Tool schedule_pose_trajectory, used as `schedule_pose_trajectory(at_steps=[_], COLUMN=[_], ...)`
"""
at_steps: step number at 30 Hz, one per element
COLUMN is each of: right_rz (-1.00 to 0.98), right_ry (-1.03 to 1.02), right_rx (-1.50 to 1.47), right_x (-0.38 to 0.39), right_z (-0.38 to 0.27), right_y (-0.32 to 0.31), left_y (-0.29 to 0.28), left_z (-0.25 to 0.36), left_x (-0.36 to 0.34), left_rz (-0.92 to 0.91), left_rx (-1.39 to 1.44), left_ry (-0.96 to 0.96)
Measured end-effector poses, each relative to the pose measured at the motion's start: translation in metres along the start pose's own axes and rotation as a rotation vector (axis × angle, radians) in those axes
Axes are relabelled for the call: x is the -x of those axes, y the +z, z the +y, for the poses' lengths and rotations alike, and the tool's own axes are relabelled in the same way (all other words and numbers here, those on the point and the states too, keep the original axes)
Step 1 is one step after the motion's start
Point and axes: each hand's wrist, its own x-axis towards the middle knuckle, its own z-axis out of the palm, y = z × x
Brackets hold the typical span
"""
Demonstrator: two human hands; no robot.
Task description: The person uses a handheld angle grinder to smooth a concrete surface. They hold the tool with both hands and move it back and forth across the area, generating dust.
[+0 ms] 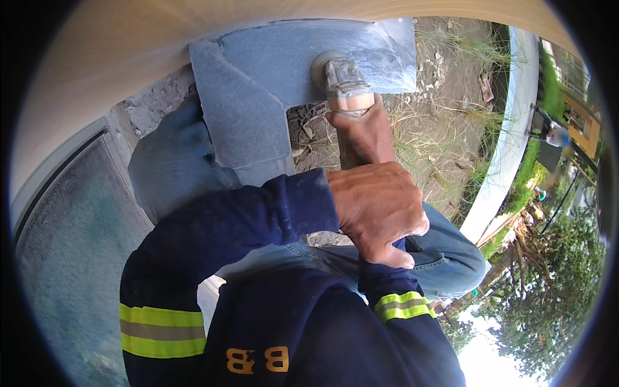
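Note:
My right hand point(369, 132) is wrapped round the body of a dusty angle grinder point(349, 87). The grinder's round disc point(320, 69) is over a grey stone slab point(251, 74), at the inner corner of its L-shaped outline; whether it touches the stone I cannot tell. My left hand point(377, 206) crosses over my right wrist. Its fingers and thumb close round the cuff of my right sleeve point(387, 277), which is dark blue with a bright yellow band. Part of the grinder's body is hidden by my hands.
My jeans-clad knees point(174, 158) flank the slab. Beyond it lies bare soil point(445, 116) with dry grass and rubble, bordered by a pale concrete kerb point(512, 135). A dusty glass pane point(84, 251) is on the left. Farther right are a person point(558, 135) and trees point(541, 297).

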Motion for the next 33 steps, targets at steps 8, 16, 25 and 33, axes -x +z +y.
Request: schedule_pose_trajectory(at_steps=[8,16,25,33], right_rz=[-0.055,-0.072,-0.115,-0.100], right_ry=[-0.032,-0.098,0.009,-0.015], right_rx=[0.123,0.070,0.054,0.137], right_x=[0.005,-0.004,0.015,0.016], right_z=[-0.023,-0.039,-0.028,-0.056], right_y=[0.008,0.024,0.020,0.027], left_y=[0.003,0.001,-0.003,-0.004], left_z=[-0.006,-0.002,0.005,0.006], left_x=[0.000,-0.002,0.006,0.006], left_rz=[0.048,0.059,0.118,0.146], left_rx=[-0.017,-0.006,0.022,-0.011], left_ry=[0.035,0.054,0.063,0.072])
